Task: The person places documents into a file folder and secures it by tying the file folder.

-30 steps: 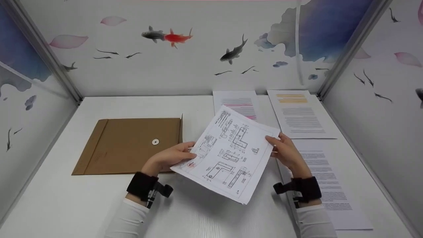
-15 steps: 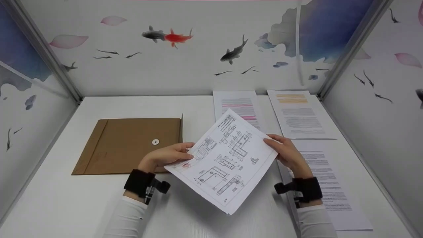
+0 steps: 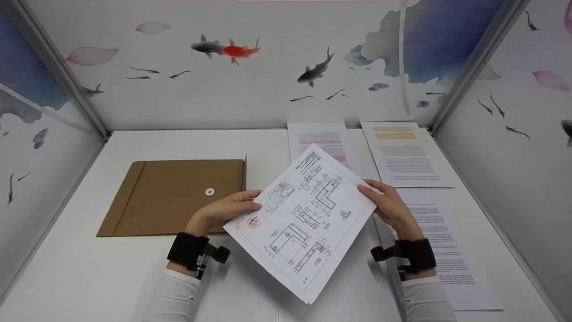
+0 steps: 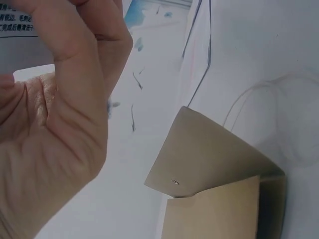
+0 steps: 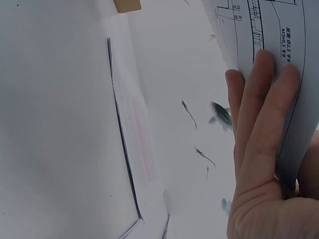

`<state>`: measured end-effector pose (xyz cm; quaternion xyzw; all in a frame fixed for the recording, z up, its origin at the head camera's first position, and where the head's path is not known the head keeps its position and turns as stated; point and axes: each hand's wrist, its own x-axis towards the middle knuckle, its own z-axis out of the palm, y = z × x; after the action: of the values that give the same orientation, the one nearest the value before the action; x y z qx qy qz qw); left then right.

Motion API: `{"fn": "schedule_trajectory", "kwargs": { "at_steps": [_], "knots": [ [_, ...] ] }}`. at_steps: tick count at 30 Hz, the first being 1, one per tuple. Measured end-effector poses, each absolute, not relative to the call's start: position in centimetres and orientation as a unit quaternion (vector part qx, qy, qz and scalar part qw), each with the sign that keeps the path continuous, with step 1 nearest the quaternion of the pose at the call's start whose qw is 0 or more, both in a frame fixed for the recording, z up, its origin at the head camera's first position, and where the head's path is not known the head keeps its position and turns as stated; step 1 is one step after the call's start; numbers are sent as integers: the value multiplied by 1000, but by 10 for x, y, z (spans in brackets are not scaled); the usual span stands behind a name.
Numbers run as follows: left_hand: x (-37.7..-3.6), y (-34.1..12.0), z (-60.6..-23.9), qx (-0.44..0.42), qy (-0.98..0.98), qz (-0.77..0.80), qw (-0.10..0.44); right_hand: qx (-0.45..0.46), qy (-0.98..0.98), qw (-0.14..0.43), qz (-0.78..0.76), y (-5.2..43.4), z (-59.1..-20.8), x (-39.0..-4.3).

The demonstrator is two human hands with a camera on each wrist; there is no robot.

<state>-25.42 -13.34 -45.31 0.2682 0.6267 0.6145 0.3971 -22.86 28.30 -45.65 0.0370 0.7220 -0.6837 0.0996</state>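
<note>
A sheet of technical drawings with a red stamp is held tilted above the white table. My left hand pinches its left edge, and in the left wrist view the left hand curls around a paper corner. My right hand grips the right edge; the right wrist view shows its fingers lying flat along the drawing sheet with the thumb behind. A brown envelope with a round string button lies flat to the left, seen with its open flap in the left wrist view.
Three printed text pages lie on the table: one with pink highlights at the back centre, one with orange highlights at the back right, one plain under my right forearm. Painted fish walls enclose the table on three sides.
The drawing sheet has turned clockwise and shifted slightly left, its lower corner now nearer the front edge. Both hands keep their hold.
</note>
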Motion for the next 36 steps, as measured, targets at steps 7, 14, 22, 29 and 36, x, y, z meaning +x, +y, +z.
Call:
{"fn": "schedule_trajectory", "kwargs": {
  "at_steps": [7,14,22,29,36],
  "knots": [
    [-248,-136,-457,249,630,636,371,68,708,79,-699,289,-454,-229],
    [-242,-135,-458,192,631,664,352,79,705,64,-702,295,-454,-230],
    [-238,-128,-461,101,651,704,266,100,693,37,-713,292,-452,-228],
    [-232,-118,-463,46,648,730,212,119,673,19,-729,290,-452,-229],
    [-225,-101,-462,21,625,752,210,135,664,9,-736,283,-453,-230]
  ]
}}
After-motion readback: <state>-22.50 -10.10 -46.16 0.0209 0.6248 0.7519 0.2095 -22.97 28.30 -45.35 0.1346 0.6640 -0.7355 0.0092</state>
